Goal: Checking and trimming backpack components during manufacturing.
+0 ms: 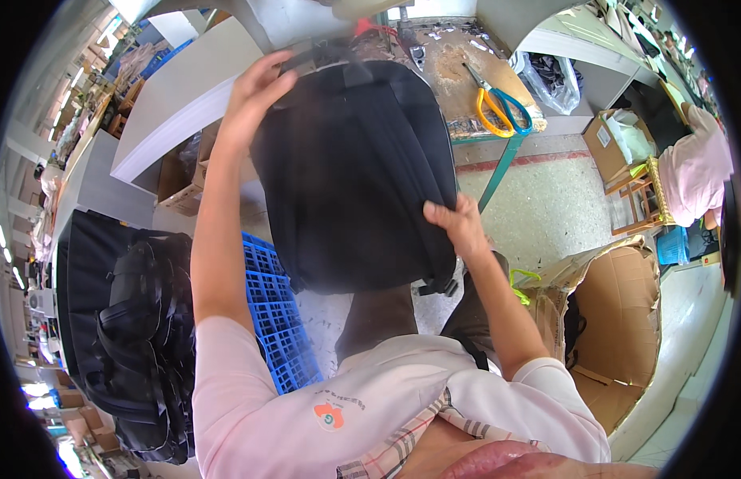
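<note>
A black backpack (346,184) hangs in front of me above my knees, its shoulder straps facing up toward me. My left hand (258,92) is at its upper left corner, the fingers curled about the dark strap or handle at the top edge. Lower down on the right side, my right hand (460,226) grips the bag's edge, thumb on the near face and the other fingers partly hidden behind it. The bag's far face is out of sight.
Scissors (498,108) with orange and blue handles lie on a worn bench (450,68) ahead. Black bags (139,327) are piled at my left beside a blue plastic crate (276,319). An open cardboard box (618,319) stands at my right. Farther right is a wooden chair (638,199).
</note>
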The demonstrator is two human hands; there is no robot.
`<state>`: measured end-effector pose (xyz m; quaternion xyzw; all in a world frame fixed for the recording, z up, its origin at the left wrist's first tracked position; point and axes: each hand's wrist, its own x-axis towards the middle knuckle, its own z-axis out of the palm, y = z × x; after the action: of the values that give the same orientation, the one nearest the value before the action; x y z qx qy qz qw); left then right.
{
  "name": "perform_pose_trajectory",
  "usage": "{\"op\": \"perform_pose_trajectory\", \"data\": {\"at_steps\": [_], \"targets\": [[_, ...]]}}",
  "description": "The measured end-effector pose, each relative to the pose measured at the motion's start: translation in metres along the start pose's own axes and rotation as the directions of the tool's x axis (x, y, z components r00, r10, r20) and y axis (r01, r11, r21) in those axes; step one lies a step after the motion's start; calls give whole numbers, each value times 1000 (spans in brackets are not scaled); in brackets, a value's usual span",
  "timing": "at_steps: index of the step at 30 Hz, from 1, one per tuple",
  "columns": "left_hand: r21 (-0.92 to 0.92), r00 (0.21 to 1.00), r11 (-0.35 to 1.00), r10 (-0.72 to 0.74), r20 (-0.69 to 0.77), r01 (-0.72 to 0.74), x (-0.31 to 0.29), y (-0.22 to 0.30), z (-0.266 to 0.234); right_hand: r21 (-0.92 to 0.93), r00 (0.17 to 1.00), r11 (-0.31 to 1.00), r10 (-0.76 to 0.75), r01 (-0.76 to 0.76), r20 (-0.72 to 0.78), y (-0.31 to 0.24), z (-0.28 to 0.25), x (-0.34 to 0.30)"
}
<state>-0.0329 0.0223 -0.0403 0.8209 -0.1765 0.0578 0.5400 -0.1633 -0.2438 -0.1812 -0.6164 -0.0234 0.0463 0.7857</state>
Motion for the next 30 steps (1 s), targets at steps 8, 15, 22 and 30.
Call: {"op": "perform_pose_trajectory", "data": {"at_steps": [8,15,22,30], "targets": [[-535,916,817,-359,-179,215,-143,-88,8,96,965,990,-122,102,233,3,50,-54],[-554,884,777,-443,-147,297,-202,-80,-5,-437,908,884,34,167,418,-26,44,-57],[151,948,985,-124,293,82,-91,39,-73,-751,607,280,-770,599,197,-105,9,6],[533,823,810,-115,556,-246,24,85,-35,204,994,979,-33,11,105,-71,41,72]]}}
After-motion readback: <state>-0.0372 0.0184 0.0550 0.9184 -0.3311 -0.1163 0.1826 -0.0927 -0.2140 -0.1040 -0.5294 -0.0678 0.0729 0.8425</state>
